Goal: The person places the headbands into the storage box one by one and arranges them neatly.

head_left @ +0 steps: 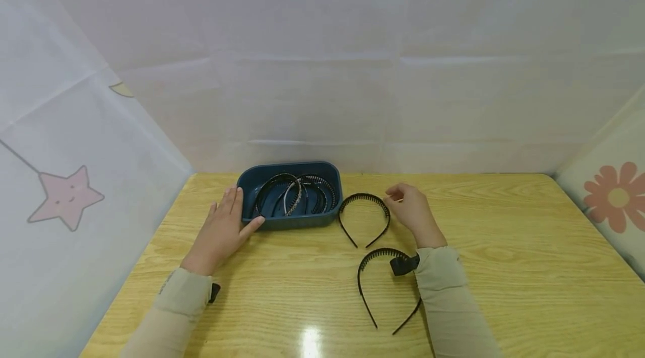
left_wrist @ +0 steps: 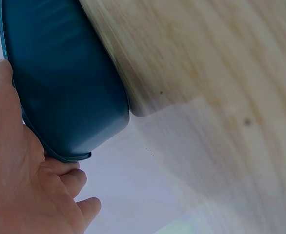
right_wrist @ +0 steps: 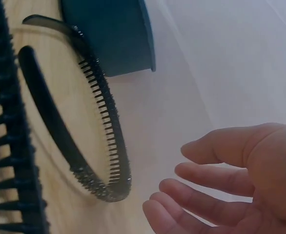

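Note:
A dark blue plastic bin (head_left: 289,222) stands near the table's back edge with several headbands (head_left: 297,195) lying tangled in it. My left hand (head_left: 221,229) rests against its left end, fingers extended along the side and thumb at the front rim. The left wrist view shows that hand touching the bin (left_wrist: 67,73) from outside. Right of the bin lies a black toothed headband (head_left: 364,196). Just beyond it, my right hand (head_left: 412,209) is held with loosely bent fingers and nothing in them. A second black headband (head_left: 360,279) lies nearer me, partly hidden by the right wrist.
The wood-grain table (head_left: 524,257) extends to both sides. A pale cloth backdrop (head_left: 312,89) rises behind it, with printed side panels at left and right. A black wrist camera (head_left: 403,265) on the right sleeve hangs over the nearer headband.

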Available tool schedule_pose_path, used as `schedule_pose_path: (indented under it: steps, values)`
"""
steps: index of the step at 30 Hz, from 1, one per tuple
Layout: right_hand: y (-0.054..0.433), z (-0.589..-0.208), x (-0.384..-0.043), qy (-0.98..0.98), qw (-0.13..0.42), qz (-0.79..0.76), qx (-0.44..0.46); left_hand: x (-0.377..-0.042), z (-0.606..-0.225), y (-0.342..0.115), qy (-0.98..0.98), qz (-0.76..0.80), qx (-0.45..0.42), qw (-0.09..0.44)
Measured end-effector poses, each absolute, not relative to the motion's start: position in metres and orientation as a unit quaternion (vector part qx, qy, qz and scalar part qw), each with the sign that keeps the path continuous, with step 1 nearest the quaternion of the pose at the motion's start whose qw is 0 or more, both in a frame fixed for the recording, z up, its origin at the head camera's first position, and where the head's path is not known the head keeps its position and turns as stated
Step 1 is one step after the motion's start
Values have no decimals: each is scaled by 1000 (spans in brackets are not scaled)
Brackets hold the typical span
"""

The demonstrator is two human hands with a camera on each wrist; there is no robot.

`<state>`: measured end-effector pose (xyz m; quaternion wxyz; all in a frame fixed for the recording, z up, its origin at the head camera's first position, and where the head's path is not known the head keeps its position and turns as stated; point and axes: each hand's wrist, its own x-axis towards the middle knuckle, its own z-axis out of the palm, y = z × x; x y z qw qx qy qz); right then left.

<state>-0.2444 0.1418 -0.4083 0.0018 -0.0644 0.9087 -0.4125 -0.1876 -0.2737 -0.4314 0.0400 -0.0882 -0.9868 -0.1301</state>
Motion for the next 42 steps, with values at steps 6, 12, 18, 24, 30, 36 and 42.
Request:
schedule_pose_path:
  steps: [6,12,18,24,30,36,42]
  values:
    - [141,-415,-246,908,38,-414,-48,-188,-430,-273,-987,-130,-88,41]
    - [140,-422,-248,913,62,-403,-36,-187,-429,-272,-986,-133,-88,44]
    - [139,-427,-249,914,67,-399,-21,-187,-427,-271,-986,-133,-89,42]
    - [139,-429,-250,911,73,-406,-14,-186,-429,-272,-986,-133,-88,43]
    - [141,-430,-250,909,72,-411,-12,-185,-429,-271,-986,-133,-87,43]
    - [143,-429,-251,900,76,-429,-11,-185,-429,-271,-986,-135,-87,40]
    - [146,-426,-252,896,72,-437,-17,-186,-430,-272,-986,-135,-88,42]
